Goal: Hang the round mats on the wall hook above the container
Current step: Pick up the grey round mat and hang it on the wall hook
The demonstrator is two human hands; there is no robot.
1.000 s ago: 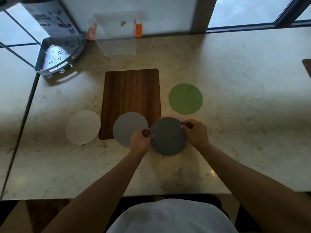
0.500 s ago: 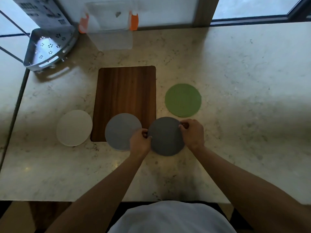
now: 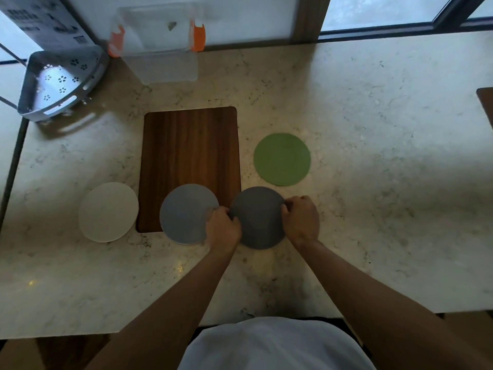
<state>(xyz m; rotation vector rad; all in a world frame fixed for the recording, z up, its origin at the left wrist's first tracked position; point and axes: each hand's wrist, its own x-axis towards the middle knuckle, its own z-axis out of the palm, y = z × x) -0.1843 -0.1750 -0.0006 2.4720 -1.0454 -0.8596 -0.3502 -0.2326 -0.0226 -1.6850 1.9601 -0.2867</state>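
Observation:
Several round mats lie on the marble counter. The dark grey mat [image 3: 260, 218] is near the front, pinched at its left edge by my left hand [image 3: 223, 227] and at its right edge by my right hand [image 3: 301, 218]. A light grey mat [image 3: 185, 216] overlaps the near end of the wooden board. A white mat [image 3: 108, 211] lies to the left and a green mat [image 3: 282, 159] to the right. The clear container [image 3: 157, 41] with orange clips stands at the back against the wall. A small dark hook [image 3: 172, 25] shows behind it.
A wooden cutting board [image 3: 190, 153] lies in the middle of the counter [image 3: 373, 156]. A grey perforated corner rack [image 3: 57, 81] sits at the back left, under a printed carton. A window runs along the back right. A brown edge pokes in at the far right.
My hands stay on the dark grey mat's edges. The view has shifted slightly, and a pinkish rim seen under the mat a second ago is no longer visible.

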